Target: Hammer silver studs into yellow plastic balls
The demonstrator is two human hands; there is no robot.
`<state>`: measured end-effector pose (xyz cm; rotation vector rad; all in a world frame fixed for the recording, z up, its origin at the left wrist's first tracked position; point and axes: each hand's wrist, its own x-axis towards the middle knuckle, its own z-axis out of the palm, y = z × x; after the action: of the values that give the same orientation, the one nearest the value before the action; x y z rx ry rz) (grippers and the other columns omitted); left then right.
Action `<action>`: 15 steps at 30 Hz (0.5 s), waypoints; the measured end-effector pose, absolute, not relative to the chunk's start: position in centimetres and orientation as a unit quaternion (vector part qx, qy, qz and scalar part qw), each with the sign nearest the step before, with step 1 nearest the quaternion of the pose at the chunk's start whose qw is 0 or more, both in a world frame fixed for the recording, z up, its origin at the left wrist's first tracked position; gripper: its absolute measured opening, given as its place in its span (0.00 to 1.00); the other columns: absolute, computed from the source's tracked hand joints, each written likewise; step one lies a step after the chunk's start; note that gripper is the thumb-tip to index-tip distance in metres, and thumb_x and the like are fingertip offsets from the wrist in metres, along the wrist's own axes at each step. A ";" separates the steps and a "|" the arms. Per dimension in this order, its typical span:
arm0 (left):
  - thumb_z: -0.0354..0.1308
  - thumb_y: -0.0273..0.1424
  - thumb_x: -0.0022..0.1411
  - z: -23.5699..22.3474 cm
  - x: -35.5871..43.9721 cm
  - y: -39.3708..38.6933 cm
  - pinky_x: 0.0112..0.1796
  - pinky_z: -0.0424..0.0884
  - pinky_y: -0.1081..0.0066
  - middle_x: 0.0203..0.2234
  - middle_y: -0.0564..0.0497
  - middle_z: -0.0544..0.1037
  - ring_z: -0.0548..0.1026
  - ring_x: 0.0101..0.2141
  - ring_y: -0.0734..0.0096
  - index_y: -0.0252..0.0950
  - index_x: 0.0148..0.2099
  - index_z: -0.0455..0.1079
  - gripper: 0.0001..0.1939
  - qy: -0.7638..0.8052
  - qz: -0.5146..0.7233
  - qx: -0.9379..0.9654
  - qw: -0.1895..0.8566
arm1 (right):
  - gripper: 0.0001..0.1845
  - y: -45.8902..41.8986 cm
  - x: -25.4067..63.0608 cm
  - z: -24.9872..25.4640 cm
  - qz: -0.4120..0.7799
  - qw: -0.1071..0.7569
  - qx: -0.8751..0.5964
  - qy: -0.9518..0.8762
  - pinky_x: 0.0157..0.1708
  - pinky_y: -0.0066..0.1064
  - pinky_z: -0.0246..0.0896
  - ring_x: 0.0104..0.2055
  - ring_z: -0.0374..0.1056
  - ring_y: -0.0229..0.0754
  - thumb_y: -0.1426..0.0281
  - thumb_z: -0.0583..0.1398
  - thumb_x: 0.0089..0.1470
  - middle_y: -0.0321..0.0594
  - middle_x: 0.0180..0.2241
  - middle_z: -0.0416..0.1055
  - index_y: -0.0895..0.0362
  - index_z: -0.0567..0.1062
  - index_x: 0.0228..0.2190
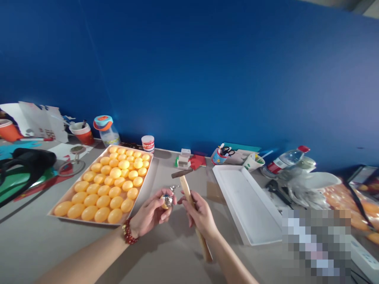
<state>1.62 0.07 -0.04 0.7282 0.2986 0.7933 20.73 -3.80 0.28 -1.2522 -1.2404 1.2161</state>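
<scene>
My left hand (152, 213) is closed round a small shiny silver and yellow object (167, 200), held just above the grey table. A red bead bracelet (128, 232) sits on that wrist. My right hand (199, 211) grips the wooden handle of a small hammer (189, 201), whose dark head (181, 173) points left above the shiny object. The two hands are almost touching. A white tray (145, 183) holding several yellow-orange egg-shaped balls (114, 179) lies just left of my hands.
A long white tray (251, 209) lies to the right. Cups (81, 132), a small jar (148, 142), a scissors holder (219, 156), a plastic bottle (286, 159) and bags line the back by the blue wall. A black and green bag (23, 169) sits far left.
</scene>
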 end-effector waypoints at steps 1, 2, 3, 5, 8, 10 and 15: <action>0.51 0.31 0.67 -0.1 1.6 0.1 0.23 0.58 0.78 0.39 0.48 0.70 0.62 0.20 0.84 0.38 0.46 0.66 0.07 0.143 0.377 0.344 0.848 | 0.20 -3.8 20.7 0.3 0.499 0.480 -0.513 -0.508 0.10 0.20 0.53 0.13 0.55 0.24 0.58 0.58 0.59 0.40 0.40 0.73 0.56 0.69 0.48; 0.51 0.31 0.67 -0.1 1.6 0.2 0.22 0.58 0.78 0.39 0.48 0.70 0.62 0.20 0.84 0.38 0.46 0.66 0.07 0.146 0.378 0.342 0.848 | 0.19 -3.8 20.7 0.4 0.499 0.480 -0.512 -0.508 0.10 0.19 0.53 0.13 0.55 0.24 0.58 0.58 0.59 0.40 0.40 0.73 0.56 0.69 0.48; 0.51 0.30 0.67 -0.1 1.6 0.2 0.22 0.57 0.79 0.39 0.48 0.70 0.62 0.20 0.85 0.38 0.45 0.66 0.06 0.149 0.379 0.339 0.848 | 0.19 -3.8 20.7 0.4 0.500 0.480 -0.512 -0.508 0.10 0.19 0.53 0.13 0.55 0.24 0.58 0.58 0.59 0.40 0.40 0.73 0.56 0.69 0.48; 0.51 0.30 0.66 0.0 1.6 0.3 0.21 0.56 0.79 0.38 0.49 0.70 0.61 0.19 0.85 0.38 0.44 0.66 0.06 0.152 0.380 0.333 0.850 | 0.19 -3.9 20.7 0.5 0.500 0.479 -0.511 -0.509 0.10 0.20 0.53 0.13 0.55 0.24 0.58 0.58 0.59 0.40 0.39 0.73 0.56 0.69 0.48; 0.51 0.30 0.66 0.3 1.5 0.1 0.21 0.57 0.79 0.38 0.49 0.70 0.61 0.19 0.86 0.38 0.44 0.66 0.06 0.143 0.375 0.339 0.851 | 0.20 -3.9 20.7 0.6 0.499 0.478 -0.513 -0.509 0.10 0.20 0.54 0.13 0.56 0.25 0.57 0.58 0.58 0.40 0.39 0.74 0.56 0.69 0.48; 0.51 0.31 0.66 0.5 1.5 -0.2 0.22 0.59 0.78 0.39 0.48 0.71 0.63 0.19 0.84 0.39 0.45 0.66 0.06 0.125 0.371 0.352 0.851 | 0.20 -3.8 20.7 0.5 0.500 0.480 -0.513 -0.507 0.10 0.20 0.57 0.14 0.57 0.26 0.57 0.59 0.58 0.39 0.38 0.73 0.55 0.69 0.48; 0.52 0.34 0.66 0.9 1.7 -0.5 0.22 0.65 0.75 0.43 0.44 0.70 0.68 0.24 0.77 0.38 0.49 0.68 0.12 0.103 0.367 0.373 0.846 | 0.20 -3.8 20.7 0.2 0.498 0.479 -0.514 -0.508 0.10 0.19 0.56 0.14 0.57 0.26 0.56 0.59 0.58 0.37 0.36 0.72 0.54 0.70 0.47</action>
<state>1.68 -0.53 0.93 0.7869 0.2178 0.7733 20.72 -3.80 0.20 -1.2545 -1.2394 1.2149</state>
